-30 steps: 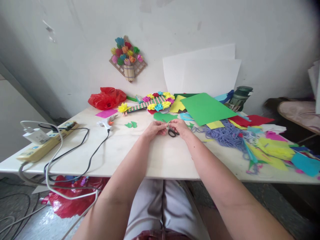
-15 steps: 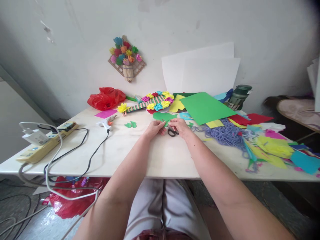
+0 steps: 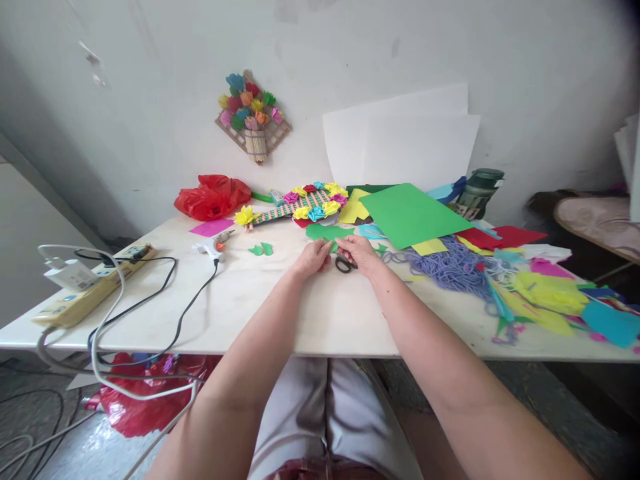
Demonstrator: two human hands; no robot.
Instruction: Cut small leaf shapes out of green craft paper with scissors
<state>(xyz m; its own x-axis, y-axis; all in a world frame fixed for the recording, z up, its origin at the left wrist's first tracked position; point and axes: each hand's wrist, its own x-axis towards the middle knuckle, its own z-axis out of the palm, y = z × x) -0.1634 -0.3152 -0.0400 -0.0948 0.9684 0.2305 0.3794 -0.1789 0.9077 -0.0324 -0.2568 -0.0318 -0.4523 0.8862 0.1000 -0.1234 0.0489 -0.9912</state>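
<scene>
My left hand is pinched on a small green paper piece at the middle of the white table. My right hand grips black-handled scissors, whose blades point at that piece. Both hands rest close together on the tabletop. Just beyond them lies a larger green paper cutout. Two small green paper leaves lie to the left of my left hand.
A glue gun with a black cord and a power strip sit at the left. A flower-covered woven craft, a red bag, a green sheet, purple yarn and coloured paper scraps fill the back and right.
Both hands have shifted slightly away from me on the table, and the green piece between them has turned a little. Nothing else has moved.
</scene>
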